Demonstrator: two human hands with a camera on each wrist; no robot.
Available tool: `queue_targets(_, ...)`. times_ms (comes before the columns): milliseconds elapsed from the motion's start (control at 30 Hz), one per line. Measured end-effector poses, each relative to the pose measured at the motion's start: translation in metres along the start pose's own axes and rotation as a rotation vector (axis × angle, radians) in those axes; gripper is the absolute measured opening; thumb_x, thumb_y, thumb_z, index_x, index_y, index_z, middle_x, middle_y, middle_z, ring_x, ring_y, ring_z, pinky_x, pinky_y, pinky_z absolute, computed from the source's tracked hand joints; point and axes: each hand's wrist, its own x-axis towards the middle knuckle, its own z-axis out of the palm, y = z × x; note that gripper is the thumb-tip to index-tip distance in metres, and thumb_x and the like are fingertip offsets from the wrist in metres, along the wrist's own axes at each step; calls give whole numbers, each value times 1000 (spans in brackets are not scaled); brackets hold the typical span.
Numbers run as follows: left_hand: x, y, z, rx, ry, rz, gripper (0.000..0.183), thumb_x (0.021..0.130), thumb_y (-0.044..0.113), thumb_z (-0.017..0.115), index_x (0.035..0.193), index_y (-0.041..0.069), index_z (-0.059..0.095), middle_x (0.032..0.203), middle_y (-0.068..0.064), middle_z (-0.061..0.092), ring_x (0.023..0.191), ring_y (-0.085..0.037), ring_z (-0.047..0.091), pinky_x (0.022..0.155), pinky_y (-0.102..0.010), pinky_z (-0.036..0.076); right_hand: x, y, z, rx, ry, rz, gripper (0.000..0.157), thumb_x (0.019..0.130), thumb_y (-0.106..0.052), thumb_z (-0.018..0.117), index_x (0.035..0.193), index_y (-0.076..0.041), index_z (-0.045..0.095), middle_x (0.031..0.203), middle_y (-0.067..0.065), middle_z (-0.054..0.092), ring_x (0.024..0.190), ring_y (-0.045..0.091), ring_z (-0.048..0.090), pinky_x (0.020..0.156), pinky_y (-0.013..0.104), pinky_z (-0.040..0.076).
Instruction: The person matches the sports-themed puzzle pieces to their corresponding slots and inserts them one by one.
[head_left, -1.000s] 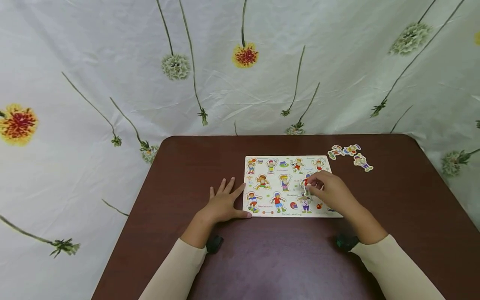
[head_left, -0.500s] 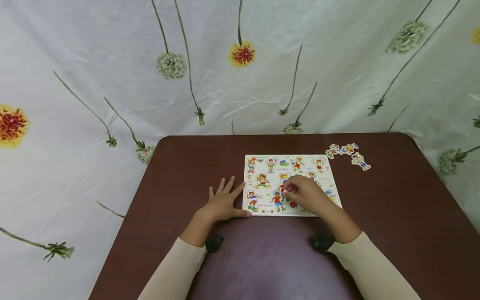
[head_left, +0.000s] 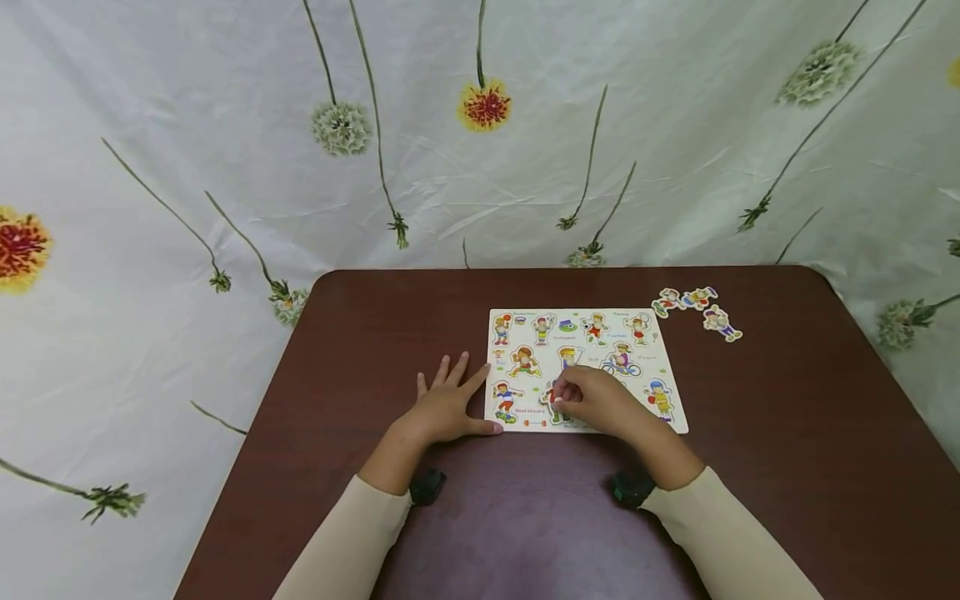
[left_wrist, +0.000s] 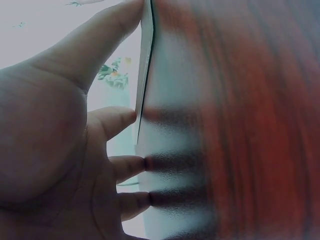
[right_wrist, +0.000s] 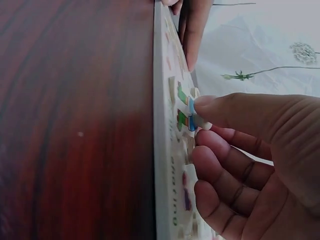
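A white peg puzzle board (head_left: 517, 329) with printed sports figures lies flat on the table. My right hand (head_left: 600, 400) is over its bottom row, the thumb and index finger pinching the pale knob of a puzzle piece (right_wrist: 191, 117). That piece has blue and green parts and lies at the roller-skating figure's place; whether it is fully seated I cannot tell. With fingers spread, my left hand (head_left: 444, 410) touches the board's left side. In the left wrist view, the thumb and index fingertip meet the board's edge (left_wrist: 144, 65), while other fingertips rest on the table.
Three loose figure pieces, one of them a figure in purple (head_left: 722, 323), lie on the dark brown table (head_left: 787, 400) beyond the board's right corner. A flowered cloth (head_left: 420, 167) hangs behind the table's far edge.
My right hand has moved left and toward me with the puzzle piece, from the board's middle right to the bottom row. The bicycle figure is now uncovered. The left hand stays put.
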Motion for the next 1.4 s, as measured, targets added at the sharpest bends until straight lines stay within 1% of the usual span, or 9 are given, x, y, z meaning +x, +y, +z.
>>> queue_targets(333,0,-1,1,1,6,6,104,81,66,74,163,33,20,172,-10,1,158,-39,-8,118,-74,-4,0,6,8,-42,2,-4,10,87,-13,78,88,-14,68,81,-5,61,73,4,53,71,24,46)
queue_targets(533,0,-1,2,8,11,13,104,80,66,75,163,32,21,172,-12,2,158,-40,-5,118,-75,-2,-2,9,9,-57,11,-3,9,87,-14,78,88,-16,69,80,-7,61,72,1,53,73,25,47)
queue_targets(733,-1,1,1,9,10,13,104,81,65,75,163,31,21,172,-12,2,158,-41,-5,118,-76,-1,-2,8,8,-30,2,-5,8,88,-14,78,90,-15,70,80,-7,62,70,0,52,74,26,47)
queue_targets(900,-2,1,0,10,10,10,104,81,66,74,163,31,21,172,-12,2,158,-40,-6,118,-75,-2,-2,8,8,-33,-1,-7,8,88,-15,78,90,-15,70,80,-7,62,70,0,52,74,25,47)
queue_targets(1100,-1,1,1,3,16,15,104,81,65,75,163,31,22,172,-12,2,158,-41,-6,117,-76,-2,-2,8,6,-19,-9,-6,12,88,-16,79,95,-12,70,82,-5,61,71,2,52,70,23,46)
queue_targets(1233,-1,1,2,7,18,18,103,81,65,75,163,31,22,172,-12,3,158,-41,-5,117,-76,-2,-1,7,4,19,6,-14,12,89,-14,77,97,-9,70,82,-3,62,73,4,53,68,23,46)
queue_targets(1400,-1,0,2,10,20,19,104,81,66,74,163,31,21,172,-12,3,158,-41,-5,118,-76,-1,0,6,-1,69,39,-2,8,94,-14,72,100,-9,71,84,-3,63,73,7,55,68,24,48)
